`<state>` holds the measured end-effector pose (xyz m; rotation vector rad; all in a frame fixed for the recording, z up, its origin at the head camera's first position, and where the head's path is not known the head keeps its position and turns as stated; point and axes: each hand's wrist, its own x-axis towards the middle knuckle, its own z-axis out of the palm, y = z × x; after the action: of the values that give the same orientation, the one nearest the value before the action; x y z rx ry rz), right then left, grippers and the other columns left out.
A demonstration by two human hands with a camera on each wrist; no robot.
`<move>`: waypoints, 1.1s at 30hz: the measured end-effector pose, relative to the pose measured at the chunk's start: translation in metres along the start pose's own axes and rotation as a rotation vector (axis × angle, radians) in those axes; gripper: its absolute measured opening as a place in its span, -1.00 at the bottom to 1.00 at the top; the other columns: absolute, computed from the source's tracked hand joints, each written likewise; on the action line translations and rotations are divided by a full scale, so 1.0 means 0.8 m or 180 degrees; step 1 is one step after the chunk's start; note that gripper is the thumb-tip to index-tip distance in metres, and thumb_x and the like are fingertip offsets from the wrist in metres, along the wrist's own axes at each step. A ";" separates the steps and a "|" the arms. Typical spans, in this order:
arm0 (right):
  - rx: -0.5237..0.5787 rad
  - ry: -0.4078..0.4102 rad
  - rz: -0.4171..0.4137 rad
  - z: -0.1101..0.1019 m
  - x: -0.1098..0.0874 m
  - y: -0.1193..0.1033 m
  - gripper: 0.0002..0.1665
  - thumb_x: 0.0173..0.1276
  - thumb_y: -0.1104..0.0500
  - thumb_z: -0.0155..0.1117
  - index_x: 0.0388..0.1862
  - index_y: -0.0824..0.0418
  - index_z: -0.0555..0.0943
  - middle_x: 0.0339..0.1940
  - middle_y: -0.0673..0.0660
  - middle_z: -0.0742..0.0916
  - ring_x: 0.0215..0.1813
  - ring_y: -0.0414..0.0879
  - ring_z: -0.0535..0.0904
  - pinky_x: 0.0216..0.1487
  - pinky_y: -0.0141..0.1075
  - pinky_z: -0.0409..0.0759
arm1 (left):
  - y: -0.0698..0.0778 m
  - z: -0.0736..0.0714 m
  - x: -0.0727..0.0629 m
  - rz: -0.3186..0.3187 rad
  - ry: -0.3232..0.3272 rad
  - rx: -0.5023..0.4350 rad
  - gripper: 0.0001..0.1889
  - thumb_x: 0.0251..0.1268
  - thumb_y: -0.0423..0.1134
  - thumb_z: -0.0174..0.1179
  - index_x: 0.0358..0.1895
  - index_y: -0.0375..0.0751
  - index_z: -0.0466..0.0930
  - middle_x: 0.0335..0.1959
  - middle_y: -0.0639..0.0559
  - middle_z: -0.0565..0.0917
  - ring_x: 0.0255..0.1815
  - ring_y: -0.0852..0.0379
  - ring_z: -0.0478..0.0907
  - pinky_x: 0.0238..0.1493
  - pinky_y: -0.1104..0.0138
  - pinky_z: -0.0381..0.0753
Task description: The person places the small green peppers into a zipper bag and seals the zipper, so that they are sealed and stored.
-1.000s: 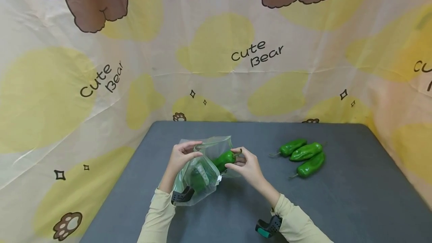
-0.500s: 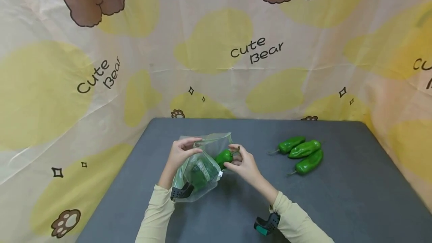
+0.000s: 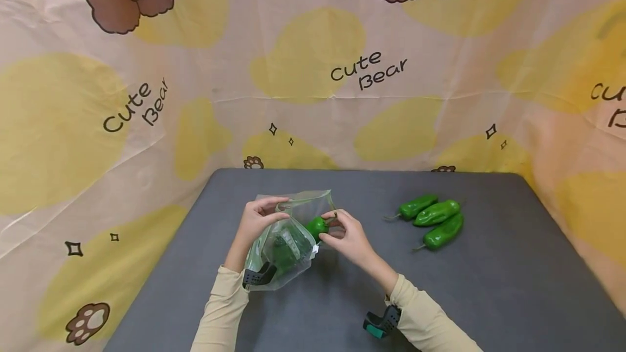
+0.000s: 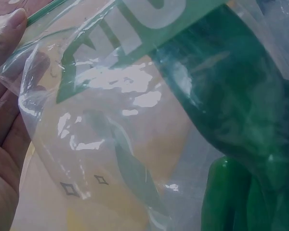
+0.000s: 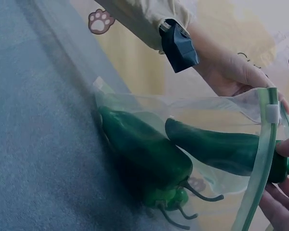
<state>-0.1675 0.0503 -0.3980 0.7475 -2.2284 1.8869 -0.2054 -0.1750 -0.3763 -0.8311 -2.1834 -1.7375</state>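
A clear zip bag (image 3: 313, 198) with a green edge is held up over the table, its mouth facing right. My left hand (image 3: 258, 220) pinches the bag's upper rim between thumb and fingers. The right hand (image 3: 351, 239) grips a green pepper (image 3: 317, 227) at its stem end, right at the mouth. In the right wrist view most of that pepper (image 5: 216, 150) lies inside the bag, tip first, with only the stem end outside the zip. Below it, several other peppers (image 5: 144, 149) with curved stems lie in the bag. A white slider (image 5: 273, 114) sits on the zip.
Three green peppers (image 3: 437, 213) lie together on the grey table (image 3: 489, 281), right of the hands. A patterned cloth (image 3: 313, 69) hangs behind the table's far edge. Both wrists wear dark camera mounts, such as the right one (image 3: 383, 321).
My right hand has pushed the pepper leftward, deeper into the bag, so less of it shows outside. The left hand keeps its hold on the rim. The head view has shifted slightly.
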 end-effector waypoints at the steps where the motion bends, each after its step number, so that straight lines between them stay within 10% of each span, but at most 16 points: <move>1: -0.0043 0.0027 -0.0035 0.000 0.000 -0.001 -0.66 0.07 0.47 0.28 -0.14 0.49 0.47 -0.18 0.32 0.53 -0.19 0.19 0.54 -0.21 -0.13 0.57 | 0.000 0.000 0.000 0.0005 0.0010 -0.0011 -0.70 -0.10 -0.62 0.26 -0.19 -0.61 0.54 -0.27 -0.41 0.57 -0.55 0.34 0.47 -0.63 0.50 0.34; 33: -0.0214 -0.0062 -0.0223 0.008 0.000 0.001 -0.89 0.17 0.42 0.22 -0.30 0.43 0.58 -0.37 0.23 0.66 -0.36 0.03 0.59 -0.36 -0.24 0.58 | -0.002 -0.006 -0.002 0.0057 -0.0051 -0.0017 -0.70 -0.08 -0.66 0.22 -0.17 -0.63 0.52 -0.27 -0.42 0.57 -0.47 0.31 0.55 -0.59 0.50 0.41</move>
<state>-0.1665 0.0442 -0.4001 0.8250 -2.2339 1.7714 -0.2060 -0.1803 -0.3773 -0.8664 -2.1756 -1.7351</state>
